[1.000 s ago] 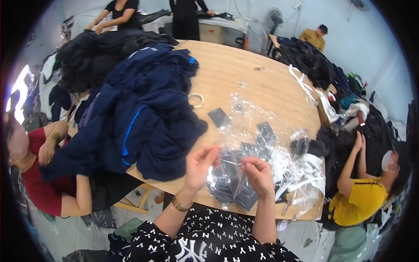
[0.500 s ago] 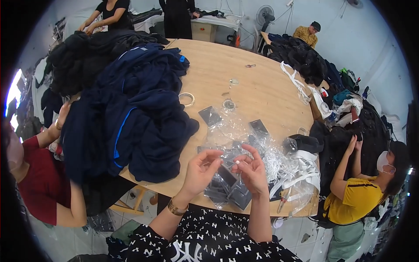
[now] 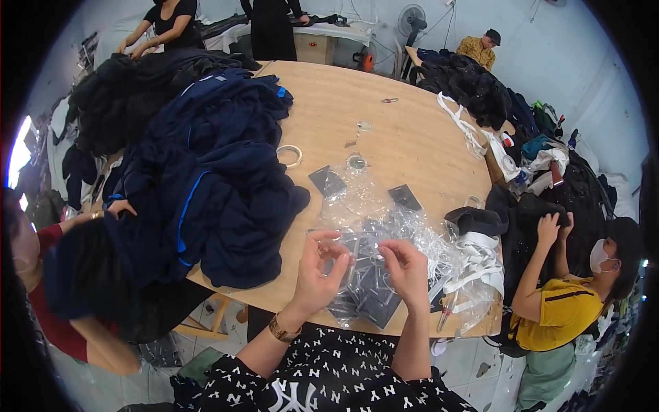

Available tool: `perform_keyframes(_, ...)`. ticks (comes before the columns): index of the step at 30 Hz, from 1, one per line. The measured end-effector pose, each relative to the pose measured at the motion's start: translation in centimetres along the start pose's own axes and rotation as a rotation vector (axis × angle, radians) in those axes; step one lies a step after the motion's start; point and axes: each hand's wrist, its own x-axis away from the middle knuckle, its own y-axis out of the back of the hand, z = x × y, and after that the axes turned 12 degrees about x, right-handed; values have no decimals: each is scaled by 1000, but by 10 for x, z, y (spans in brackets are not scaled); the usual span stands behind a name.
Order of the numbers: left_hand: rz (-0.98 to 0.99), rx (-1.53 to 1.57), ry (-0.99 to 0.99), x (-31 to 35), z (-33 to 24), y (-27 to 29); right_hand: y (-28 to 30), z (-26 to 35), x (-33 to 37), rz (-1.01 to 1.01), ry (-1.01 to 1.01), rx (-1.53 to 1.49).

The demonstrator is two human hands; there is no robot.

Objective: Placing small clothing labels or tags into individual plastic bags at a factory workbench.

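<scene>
Both hands are raised over the near edge of the table, a short gap between their fingertips. My right hand point(image 3: 408, 273) pinches a tiny white piece point(image 3: 377, 247), which looks like the end of a tag string. The fingers of my left hand point(image 3: 316, 280) are curled, with the thumb close to the fingertips; whatever they hold is too small to make out. Below the hands lie several dark grey cardboard tags point(image 3: 376, 296), partly in crumpled clear plastic point(image 3: 357, 196). A tangle of white strings point(image 3: 434, 255) is just right of my right hand.
Navy garments point(image 3: 233, 185) are heaped at left. A tape roll point(image 3: 290, 156) sits beside them. Thread snips point(image 3: 445, 317) and white bands point(image 3: 478, 268) lie at right. Co-workers in red point(image 3: 65, 329) and yellow point(image 3: 566, 312) flank the table point(image 3: 405, 151), handling dark clothing.
My right hand has turned and drawn slightly right, its pinch now closer. The co-worker at left has pulled a dark garment toward the near left. My view has shifted slightly.
</scene>
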Motion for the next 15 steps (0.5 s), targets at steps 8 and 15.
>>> perform_keyframes(8, -16, 334, 7, -4, -1, 0, 19, 2, 2, 96, 43, -180)
perform_keyframes(15, -19, 143, 34, 0, 4, -4, 13, 10, 3, 144, -60, -451)
